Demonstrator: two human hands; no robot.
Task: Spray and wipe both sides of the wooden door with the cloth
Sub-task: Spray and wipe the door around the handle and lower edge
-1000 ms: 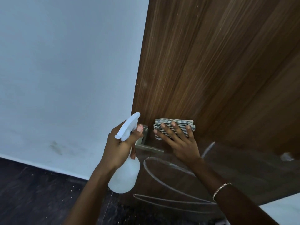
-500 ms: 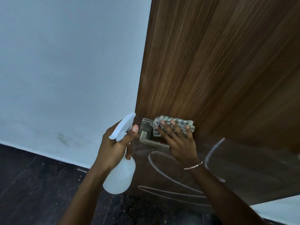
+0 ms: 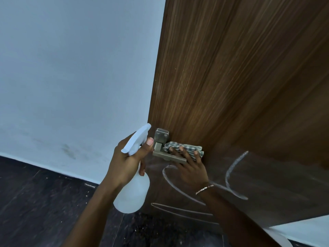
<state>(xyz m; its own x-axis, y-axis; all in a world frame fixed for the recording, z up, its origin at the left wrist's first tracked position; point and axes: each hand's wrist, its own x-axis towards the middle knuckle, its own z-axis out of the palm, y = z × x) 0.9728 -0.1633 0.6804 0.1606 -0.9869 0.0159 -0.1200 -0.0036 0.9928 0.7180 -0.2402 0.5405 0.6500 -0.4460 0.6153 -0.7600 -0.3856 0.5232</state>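
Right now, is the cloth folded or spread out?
Folded. The cloth shows as a small bunched pad with layered edges under the right hand, pressed on the door beside the handle.

We see the wall (image 3: 71, 68) on the left and the wooden door (image 3: 231, 77) on the right, with the floor (image 3: 35, 202) below both. The door handle (image 3: 167, 152) sits near the door's left edge. Our right hand (image 3: 190, 170) presses the cloth (image 3: 185, 148) on the door, behind the handle's bar. Our left hand (image 3: 128, 161) holds the spray bottle (image 3: 132, 189) just left of the handle. Curved lines (image 3: 178, 184) lie on the door below the handle.
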